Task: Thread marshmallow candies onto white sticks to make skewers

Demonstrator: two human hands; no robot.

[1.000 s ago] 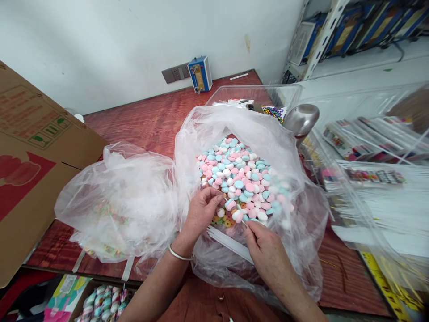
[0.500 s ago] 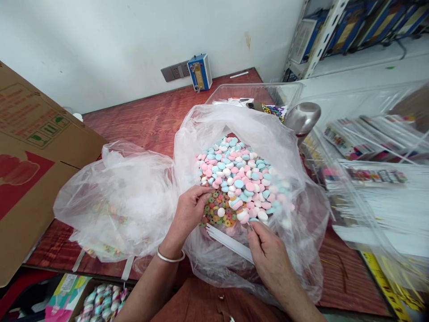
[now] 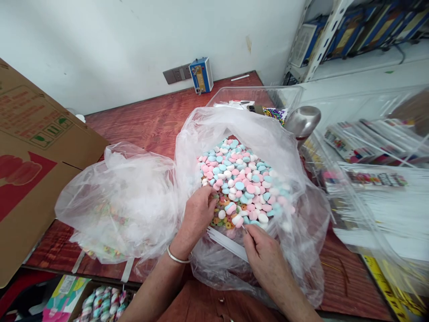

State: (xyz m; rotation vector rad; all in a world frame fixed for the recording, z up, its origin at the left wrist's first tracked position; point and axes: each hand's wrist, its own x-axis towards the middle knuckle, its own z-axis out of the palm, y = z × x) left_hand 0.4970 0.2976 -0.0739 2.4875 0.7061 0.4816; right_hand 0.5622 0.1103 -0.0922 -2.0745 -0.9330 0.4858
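A large clear plastic bag point(image 3: 201, 127) lies spread out, filled with pink, blue and white candies point(image 3: 250, 176) shaped like small marshmallows. Ring-shaped gummies point(image 3: 229, 222) in several colours lie at its near left. My right hand point(image 3: 266, 257) pinches a thin white stick point(image 3: 244, 227) that carries pink-and-white candies point(image 3: 237, 220) with ring gummies between them. My left hand point(image 3: 199, 210) is closed over the gummies, its fingertips together; what they grip is too hidden to make out. White sticks point(image 3: 226, 241) lie in a bundle on the bag below my hands.
Left of the bag sits another plastic bag point(image 3: 134, 192) with ring gummies inside, beside a cardboard box point(image 3: 36, 129). Clear bins point(image 3: 351, 210) with sticks and packaging stand at right, near a metal cup point(image 3: 303, 120). Finished-looking candy skewers point(image 3: 100, 304) lie in a box below the table edge.
My left hand has moved right, over the ring gummies. My right hand has shifted slightly left with the stick, and the candies on it have moved a little left and down.
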